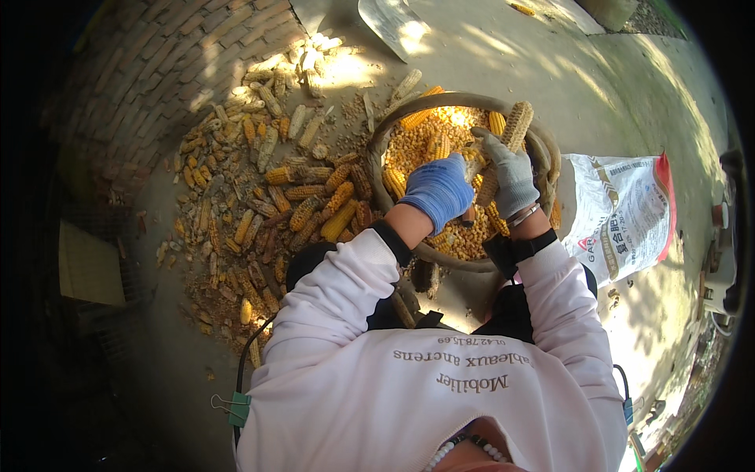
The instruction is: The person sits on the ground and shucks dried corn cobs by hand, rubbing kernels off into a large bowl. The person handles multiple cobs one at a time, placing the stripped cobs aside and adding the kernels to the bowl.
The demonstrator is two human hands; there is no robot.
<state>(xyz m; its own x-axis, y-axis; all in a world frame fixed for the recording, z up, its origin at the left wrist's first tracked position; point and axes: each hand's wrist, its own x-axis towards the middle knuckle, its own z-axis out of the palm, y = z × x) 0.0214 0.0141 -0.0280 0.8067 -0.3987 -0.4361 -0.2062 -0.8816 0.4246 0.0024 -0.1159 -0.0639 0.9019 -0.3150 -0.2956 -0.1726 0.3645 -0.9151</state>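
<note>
My left hand (439,192), in a blue knitted glove, is closed over the basket on a partly shelled ear of corn (472,158), mostly hidden by the fingers. My right hand (515,177), in a grey glove, grips a bare corncob (518,125) whose far end sticks up past the fingers. Both hands work close together above a round basket (384,197) with a thick rim. Loose yellow kernels (407,144) fill it, with several whole ears (422,109) among them. A brown, dark-tipped object (469,216) shows below my hands; its kind is unclear.
Left of the basket spreads a heap of corn ears (307,192), with pale cobs (268,100) farther back. A white printed fertilizer sack (619,215) lies at the right. Brick paving (159,76) adjoins the concrete floor (566,88). A curved sheet (394,26) lies at the top.
</note>
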